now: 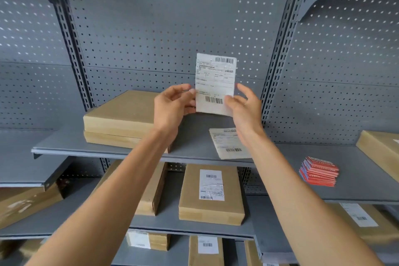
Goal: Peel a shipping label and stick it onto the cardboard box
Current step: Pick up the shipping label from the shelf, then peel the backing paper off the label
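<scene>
Both hands hold a white shipping label upright above the grey shelf. My left hand pinches its lower left edge. My right hand grips its lower right corner, thumb over the printed face near the bottom barcode. Two plain cardboard boxes lie stacked flat on the shelf to the left, partly behind my left hand. Another label sheet lies flat on the shelf under my right wrist.
A stack of red cards sits on the shelf at right, beside a cardboard box at the far right edge. Lower shelves hold boxes, including a labelled box. A perforated grey back panel stands behind.
</scene>
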